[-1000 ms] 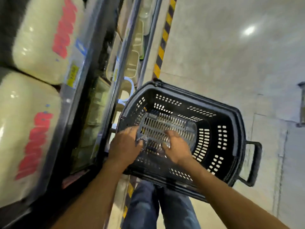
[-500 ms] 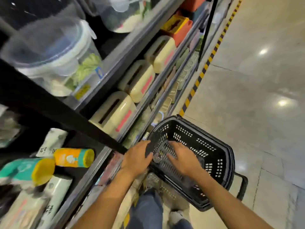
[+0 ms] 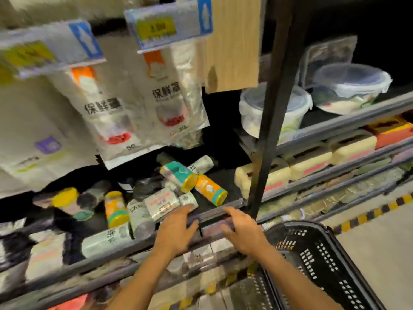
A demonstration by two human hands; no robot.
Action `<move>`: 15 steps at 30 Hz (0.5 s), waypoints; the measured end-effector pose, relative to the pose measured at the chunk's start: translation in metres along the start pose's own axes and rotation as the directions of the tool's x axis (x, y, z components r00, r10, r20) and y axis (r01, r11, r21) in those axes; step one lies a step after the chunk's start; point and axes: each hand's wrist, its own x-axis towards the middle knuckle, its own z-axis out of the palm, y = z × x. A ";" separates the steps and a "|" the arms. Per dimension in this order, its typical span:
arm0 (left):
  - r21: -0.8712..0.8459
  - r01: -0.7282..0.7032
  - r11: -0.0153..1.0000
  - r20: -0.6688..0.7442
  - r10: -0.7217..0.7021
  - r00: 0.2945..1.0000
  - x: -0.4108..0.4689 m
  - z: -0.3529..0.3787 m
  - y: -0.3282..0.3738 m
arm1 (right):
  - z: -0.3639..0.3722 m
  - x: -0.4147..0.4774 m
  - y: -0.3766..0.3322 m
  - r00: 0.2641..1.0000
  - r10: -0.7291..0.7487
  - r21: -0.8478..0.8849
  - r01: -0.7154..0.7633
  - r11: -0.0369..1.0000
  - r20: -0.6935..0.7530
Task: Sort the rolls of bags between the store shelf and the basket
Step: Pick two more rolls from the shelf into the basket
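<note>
Several rolls of bags lie jumbled on the dark store shelf (image 3: 219, 212): a teal roll with a yellow cap (image 3: 177, 173), an orange roll (image 3: 210, 190), another orange roll (image 3: 116, 208) and white rolls (image 3: 164, 202). My left hand (image 3: 176, 229) reaches over the shelf's front rail, fingers spread, its fingertips near a white roll. My right hand (image 3: 242, 229) hovers open at the rail, holding nothing. The black plastic basket (image 3: 330, 260) sits at the lower right, below the shelf; its visible inside holds nothing.
Hanging white packs (image 3: 176, 97) and price tags (image 3: 167, 30) fill the space above the rolls. A black upright post (image 3: 268, 135) divides the shelf from lidded plastic containers (image 3: 274, 108) and cream boxes (image 3: 310, 162) at the right. Yellow-black floor tape (image 3: 368, 217) runs along the shelf base.
The view swung up from the basket to the shelf. Both hands left the basket's inside and rose to the shelf's front rail, near the rolls.
</note>
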 end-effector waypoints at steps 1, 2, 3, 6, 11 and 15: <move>-0.013 0.017 1.000 -0.022 -0.017 1.000 0.002 -0.007 -0.010 | 0.001 0.010 -0.005 1.000 -0.022 -0.014 0.022 1.000 0.007; -0.031 0.048 0.998 -0.035 -0.049 0.998 0.005 -0.013 -0.019 | 0.003 0.022 -0.008 0.999 -0.033 -0.035 0.034 0.999 0.014; -0.050 0.086 0.995 -0.052 -0.089 0.995 0.009 -0.019 -0.029 | 0.004 0.034 -0.011 0.999 -0.043 -0.051 0.044 0.998 0.014; -0.066 0.176 0.982 -0.077 -0.181 0.981 0.028 -0.033 -0.056 | 0.005 0.073 -0.018 1.000 -0.024 -0.102 0.024 0.994 0.000; -0.064 0.222 0.973 0.001 -0.222 0.975 0.073 -0.041 -0.100 | 0.012 0.142 -0.012 0.995 0.093 -0.077 -0.096 0.992 -0.045; -0.058 0.235 0.970 0.140 -0.226 0.964 0.100 -0.037 -0.121 | 0.028 0.180 -0.003 0.969 0.247 -0.139 -0.245 0.959 -0.003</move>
